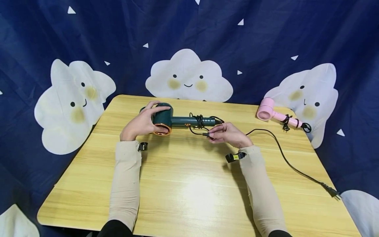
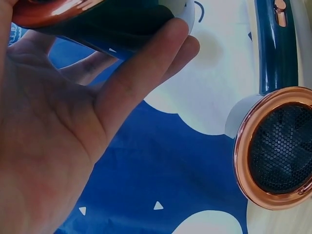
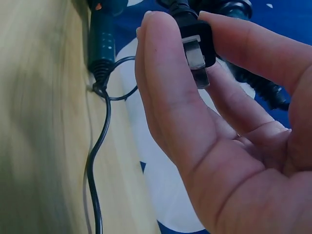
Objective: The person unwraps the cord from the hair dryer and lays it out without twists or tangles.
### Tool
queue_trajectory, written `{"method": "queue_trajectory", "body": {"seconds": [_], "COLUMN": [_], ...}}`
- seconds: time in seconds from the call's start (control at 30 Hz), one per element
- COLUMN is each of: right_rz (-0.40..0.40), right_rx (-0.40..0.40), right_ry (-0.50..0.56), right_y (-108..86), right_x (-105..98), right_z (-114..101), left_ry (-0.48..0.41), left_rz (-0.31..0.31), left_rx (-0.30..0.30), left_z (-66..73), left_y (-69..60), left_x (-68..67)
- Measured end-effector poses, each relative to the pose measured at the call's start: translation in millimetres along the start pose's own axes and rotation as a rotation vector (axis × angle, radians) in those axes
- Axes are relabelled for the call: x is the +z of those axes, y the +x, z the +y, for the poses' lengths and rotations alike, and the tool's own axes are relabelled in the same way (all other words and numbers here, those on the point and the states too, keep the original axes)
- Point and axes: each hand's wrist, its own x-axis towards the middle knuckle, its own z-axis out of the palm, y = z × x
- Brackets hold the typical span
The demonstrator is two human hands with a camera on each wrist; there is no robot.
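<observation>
My left hand (image 1: 142, 120) grips the head of a dark green hair dryer (image 1: 179, 121) with a copper rim, held above the table. A black cord (image 1: 200, 121) is wound round its handle, which points right. Below the handle's end, my right hand (image 1: 228, 135) pinches the black plug (image 3: 207, 41) of this cord, its flat metal prongs showing in the right wrist view. A second green hair dryer (image 2: 275, 48) lies on the table beyond, its copper-rimmed grille facing the left wrist camera. In the head view it is mostly hidden.
A pink hair dryer (image 1: 266, 110) with its cord tied up lies at the back right of the wooden table (image 1: 177, 197). A loose black cord (image 1: 281, 153) runs to a plug (image 1: 333, 191) by the right edge. A blue cloud-patterned curtain (image 1: 127, 39) surrounds the table.
</observation>
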Motion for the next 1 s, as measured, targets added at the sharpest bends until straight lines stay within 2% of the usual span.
{"method": "queue_trajectory", "body": {"seconds": [0.17, 0.4, 0.8, 1.0], "right_rz": [0.004, 0.048, 0.093, 0.131], "right_rx": [-0.001, 0.06, -0.008, 0.022], "right_ry": [-0.001, 0.039, 0.122, 0.153], "right_y": [3.3, 4.0, 2.0, 0.0], "right_x": [-6, -16, -26, -30], "right_z": [5, 11, 13, 9], "left_ry": [0.003, 0.019, 0.013, 0.009], "left_rz": [-0.004, -0.035, -0.054, -0.061], "left_rx": [0.008, 0.019, 0.028, 0.028], "left_z": [1.7, 2.8, 8.4, 9.6], "left_y": [0.3, 2.3, 2.0, 2.9], "left_x": [0.7, 5.3, 8.8, 10.5]}}
